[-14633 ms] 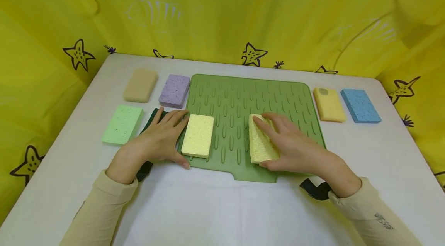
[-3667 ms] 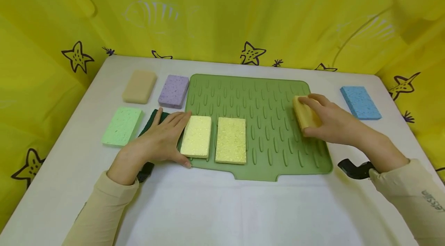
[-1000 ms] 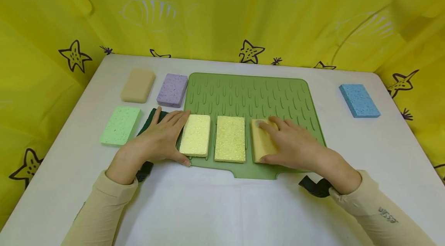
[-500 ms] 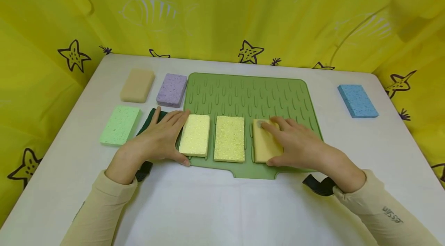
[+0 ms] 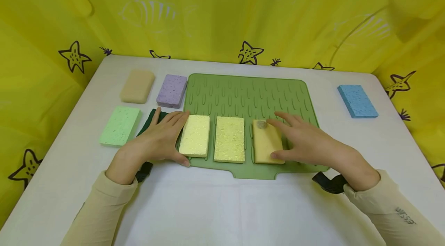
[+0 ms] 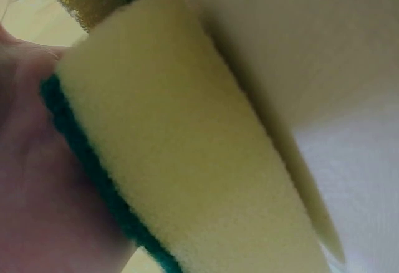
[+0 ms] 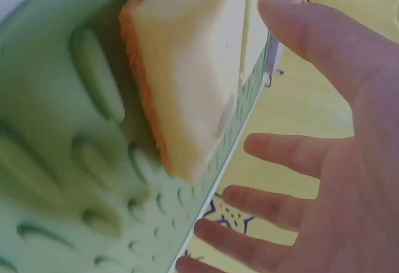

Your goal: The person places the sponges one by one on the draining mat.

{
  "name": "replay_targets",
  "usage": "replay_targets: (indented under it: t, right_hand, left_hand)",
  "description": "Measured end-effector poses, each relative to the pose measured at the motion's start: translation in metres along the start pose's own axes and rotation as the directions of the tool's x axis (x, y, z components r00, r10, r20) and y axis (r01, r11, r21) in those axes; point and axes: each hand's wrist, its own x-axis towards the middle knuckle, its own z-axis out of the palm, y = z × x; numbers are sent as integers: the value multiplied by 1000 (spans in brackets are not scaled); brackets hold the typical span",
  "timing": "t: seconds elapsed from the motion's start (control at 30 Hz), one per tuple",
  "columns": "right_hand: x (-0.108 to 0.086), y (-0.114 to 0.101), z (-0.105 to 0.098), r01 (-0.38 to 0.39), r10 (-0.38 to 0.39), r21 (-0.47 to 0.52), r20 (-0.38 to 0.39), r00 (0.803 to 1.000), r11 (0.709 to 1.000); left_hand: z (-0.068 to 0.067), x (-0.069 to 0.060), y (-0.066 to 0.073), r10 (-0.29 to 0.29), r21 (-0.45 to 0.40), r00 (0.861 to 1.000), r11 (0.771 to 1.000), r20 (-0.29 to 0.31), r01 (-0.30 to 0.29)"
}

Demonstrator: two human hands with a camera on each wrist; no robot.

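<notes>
My right hand hovers just right of a yellow sponge with a grey spot, its fingers spread. In the right wrist view that sponge shows an orange underside and lies on the green ribbed mat. My left hand rests over a dark green scouring sponge, fingers stretched toward the mat's left edge. In the left wrist view the scouring sponge shows thick yellow foam beneath its green layer. Two pale yellow sponges, one left and one middle, complete the row on the mat.
A tan sponge, a purple sponge and a light green sponge lie left of the mat. A blue sponge lies on the right. A yellow curtain hangs behind the white table.
The yellow sponge with the grey spot came from the right side onto the mat, third in the row. My right hand has just let go and drawn right. The left hand stays put.
</notes>
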Motion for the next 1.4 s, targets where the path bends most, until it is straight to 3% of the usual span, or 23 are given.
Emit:
replay_targets:
  t: [0.27,0.87,1.4]
  right_hand:
    - [-1,21,-11,-6,6,-10,-66,998,1000]
    - [-3,76,-18,-103,89,-66,-183,979,993]
    - [-11,137,-15,-231,233,31,-184,955,972]
  left_hand:
    - [0,0,1,1,0,1000,1000,2,-1]
    - [0,0,0,-9,2,1000,1000,6,9]
    - [0,1,0,-15,-3,1000,1000,10,15]
